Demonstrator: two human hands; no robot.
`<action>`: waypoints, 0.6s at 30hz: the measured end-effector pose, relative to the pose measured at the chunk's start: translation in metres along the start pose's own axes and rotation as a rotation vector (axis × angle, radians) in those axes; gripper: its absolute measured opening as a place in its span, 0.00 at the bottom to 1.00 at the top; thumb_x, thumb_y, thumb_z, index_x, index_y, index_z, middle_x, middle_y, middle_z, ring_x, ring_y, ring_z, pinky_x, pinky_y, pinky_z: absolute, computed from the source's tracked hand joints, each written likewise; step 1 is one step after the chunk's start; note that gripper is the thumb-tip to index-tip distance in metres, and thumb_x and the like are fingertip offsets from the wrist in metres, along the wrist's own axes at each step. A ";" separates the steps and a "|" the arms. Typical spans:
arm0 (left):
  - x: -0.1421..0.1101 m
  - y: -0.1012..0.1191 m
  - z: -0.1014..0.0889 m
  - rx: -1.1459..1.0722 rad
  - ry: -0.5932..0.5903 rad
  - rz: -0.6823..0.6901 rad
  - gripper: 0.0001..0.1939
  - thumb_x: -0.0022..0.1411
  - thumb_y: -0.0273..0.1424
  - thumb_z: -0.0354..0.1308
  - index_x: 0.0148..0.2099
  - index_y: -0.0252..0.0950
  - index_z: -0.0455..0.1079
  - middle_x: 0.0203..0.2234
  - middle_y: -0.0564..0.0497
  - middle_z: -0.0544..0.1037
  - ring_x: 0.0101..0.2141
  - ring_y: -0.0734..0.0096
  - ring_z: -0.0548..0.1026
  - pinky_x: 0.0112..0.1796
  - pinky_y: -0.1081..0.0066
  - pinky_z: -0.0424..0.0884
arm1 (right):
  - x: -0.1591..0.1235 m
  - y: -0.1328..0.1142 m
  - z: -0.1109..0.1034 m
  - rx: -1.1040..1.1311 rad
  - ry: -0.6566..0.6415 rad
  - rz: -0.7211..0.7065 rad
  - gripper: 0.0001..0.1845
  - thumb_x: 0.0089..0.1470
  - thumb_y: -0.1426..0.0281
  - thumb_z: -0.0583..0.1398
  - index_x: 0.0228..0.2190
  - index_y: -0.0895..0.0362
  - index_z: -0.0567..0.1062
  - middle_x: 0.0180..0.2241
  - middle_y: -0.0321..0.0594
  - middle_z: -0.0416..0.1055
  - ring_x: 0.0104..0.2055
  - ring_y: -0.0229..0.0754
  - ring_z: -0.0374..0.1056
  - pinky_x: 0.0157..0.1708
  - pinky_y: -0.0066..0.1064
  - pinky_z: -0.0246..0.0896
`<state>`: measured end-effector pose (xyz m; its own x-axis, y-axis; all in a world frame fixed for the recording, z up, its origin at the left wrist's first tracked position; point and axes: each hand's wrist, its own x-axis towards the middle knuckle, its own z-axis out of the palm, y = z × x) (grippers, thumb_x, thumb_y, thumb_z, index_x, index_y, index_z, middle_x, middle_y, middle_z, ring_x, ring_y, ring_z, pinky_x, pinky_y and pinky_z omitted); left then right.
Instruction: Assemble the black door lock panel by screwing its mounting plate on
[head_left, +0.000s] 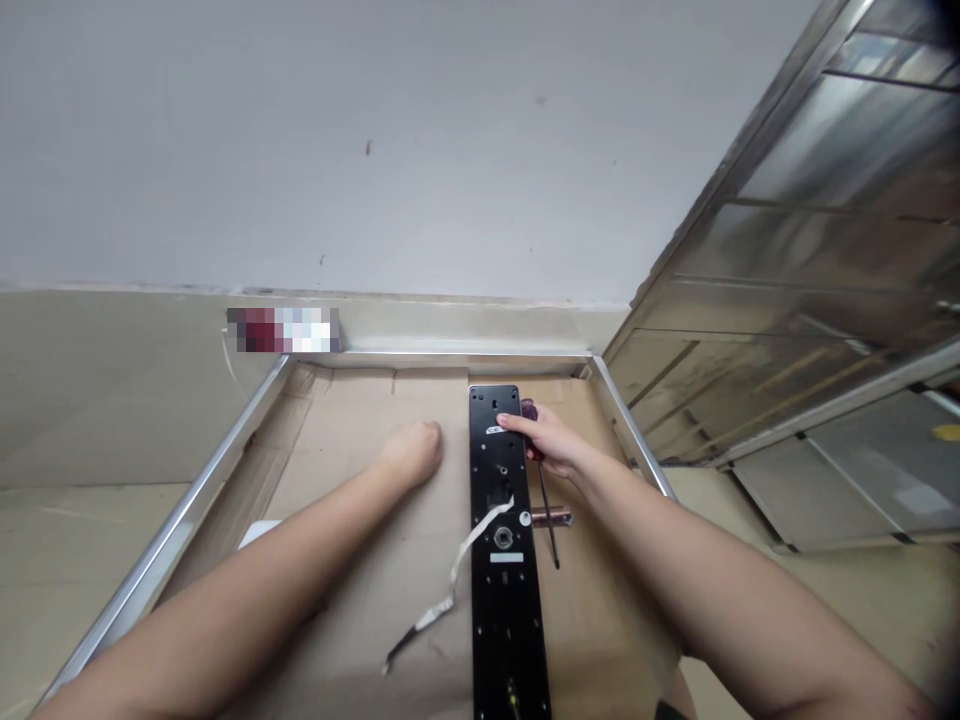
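Wall [450, 150] fills most of my feed. Below it, one bench [634, 425], metal-rimmed, its bed covered with cardboard [352, 400].

One black panel [507, 600], long and narrow, lies lengthwise on the cardboard right of centre, its near end cut off by my view. I judge it stiff and fairly weighty, with a smooth face that could slip under a thumb. Best hold: both long edges, clear of the cable and the fittings on its face, which look the most fragile.

Two hands. My right hand [553, 440] is at the panel's right edge near the far end, thumb flat on the face, the other fingers apparently wrapped about a screwdriver [533, 448], dark handle, shaft angled down past the edge. My left hand [416, 452] is over the cardboard, apart from the panel, fingers curled in; I cannot tell if anything is inside.

One white cable [459, 560] trails leftward off the panel, dark at its tip; soft, easily snagged. One copper-coloured bar [556, 516] juts at the right edge; cannot tell if attached. White labels: three readable as separate patches.
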<state>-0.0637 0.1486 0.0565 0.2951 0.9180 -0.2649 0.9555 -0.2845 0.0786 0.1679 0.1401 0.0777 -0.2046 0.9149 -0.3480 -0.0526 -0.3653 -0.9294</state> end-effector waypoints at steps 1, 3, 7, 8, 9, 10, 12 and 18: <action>0.001 -0.001 0.000 -0.008 -0.001 -0.004 0.15 0.64 0.27 0.47 0.46 0.27 0.73 0.41 0.29 0.80 0.42 0.47 0.81 0.42 0.59 0.74 | 0.000 0.000 0.000 -0.002 -0.001 0.001 0.22 0.42 0.57 0.73 0.31 0.58 0.72 0.20 0.29 0.68 0.15 0.26 0.58 0.10 0.18 0.47; 0.004 -0.004 -0.001 -0.025 -0.003 -0.014 0.15 0.63 0.27 0.48 0.45 0.28 0.73 0.41 0.29 0.80 0.42 0.46 0.81 0.41 0.59 0.74 | 0.001 0.001 -0.001 -0.005 -0.003 0.000 0.22 0.43 0.57 0.72 0.31 0.58 0.72 0.21 0.29 0.68 0.15 0.26 0.58 0.10 0.17 0.47; 0.007 -0.010 -0.004 -0.076 0.000 -0.038 0.12 0.60 0.29 0.53 0.44 0.29 0.73 0.41 0.29 0.80 0.43 0.46 0.80 0.41 0.60 0.73 | 0.001 0.002 -0.002 -0.014 -0.009 0.001 0.22 0.44 0.56 0.72 0.30 0.58 0.71 0.20 0.29 0.68 0.15 0.27 0.58 0.10 0.18 0.47; 0.006 -0.011 -0.006 -0.096 0.005 -0.044 0.12 0.60 0.29 0.54 0.45 0.30 0.72 0.41 0.29 0.80 0.43 0.46 0.80 0.41 0.60 0.73 | 0.001 0.002 -0.002 -0.017 -0.011 0.002 0.22 0.44 0.56 0.72 0.30 0.58 0.71 0.20 0.29 0.68 0.15 0.27 0.58 0.10 0.18 0.47; 0.005 -0.013 -0.007 -0.120 0.013 -0.048 0.13 0.60 0.30 0.55 0.45 0.30 0.72 0.41 0.30 0.80 0.42 0.47 0.80 0.41 0.60 0.73 | 0.001 0.002 -0.002 -0.021 -0.012 0.004 0.22 0.44 0.56 0.72 0.30 0.58 0.72 0.20 0.29 0.68 0.15 0.27 0.58 0.10 0.18 0.47; 0.003 -0.013 -0.009 -0.146 0.022 -0.049 0.13 0.60 0.30 0.55 0.46 0.31 0.71 0.41 0.31 0.80 0.42 0.49 0.80 0.41 0.60 0.73 | 0.001 0.002 -0.002 -0.025 -0.015 0.006 0.22 0.44 0.55 0.72 0.30 0.58 0.72 0.20 0.30 0.69 0.15 0.27 0.58 0.10 0.18 0.47; -0.003 -0.012 -0.012 -0.209 0.043 -0.030 0.13 0.64 0.33 0.52 0.49 0.34 0.70 0.41 0.37 0.81 0.41 0.55 0.80 0.42 0.63 0.73 | 0.000 0.001 -0.003 -0.036 -0.026 0.013 0.22 0.44 0.55 0.72 0.31 0.58 0.73 0.21 0.31 0.70 0.15 0.27 0.57 0.10 0.18 0.47; -0.035 0.005 0.003 -1.300 -0.402 0.148 0.24 0.71 0.48 0.47 0.57 0.36 0.63 0.43 0.41 0.81 0.43 0.63 0.80 0.47 0.61 0.74 | -0.005 0.000 -0.004 -0.066 -0.065 0.018 0.21 0.44 0.56 0.72 0.32 0.59 0.75 0.21 0.31 0.69 0.16 0.27 0.57 0.10 0.18 0.45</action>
<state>-0.0688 0.1144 0.0627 0.5857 0.6957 -0.4159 0.2953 0.2947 0.9088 0.1734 0.1365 0.0792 -0.2684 0.8941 -0.3584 0.0161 -0.3679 -0.9297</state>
